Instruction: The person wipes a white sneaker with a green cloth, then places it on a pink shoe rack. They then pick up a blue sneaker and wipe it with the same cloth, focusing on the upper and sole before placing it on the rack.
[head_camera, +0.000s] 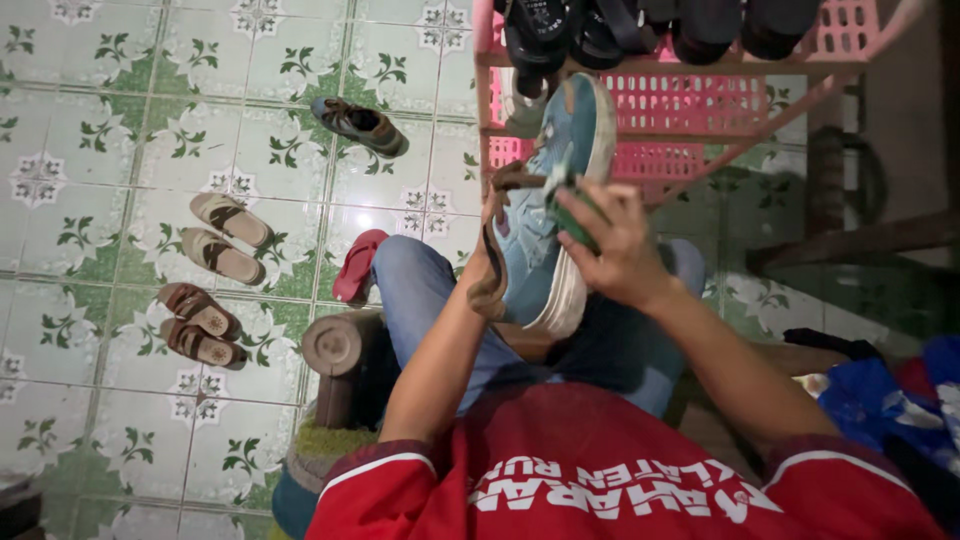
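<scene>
Pressing green cloth (572, 212) on blue shoe (548, 200) — right fingers (600, 205); left hand (492, 215) inside.

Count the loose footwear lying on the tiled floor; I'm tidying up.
6: a tan sandal pair, a brown sandal pair, one dark sandal near the pink rack, one red flip-flop by the knee. More may be hidden.

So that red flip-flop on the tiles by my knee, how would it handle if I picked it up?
The red flip-flop looks thin and foam-like, so probably light and bendy. It lies flat, half tucked beside the jeans leg, so it should not roll. On the glossy tiled floor it would likely slide if nudged.
</scene>
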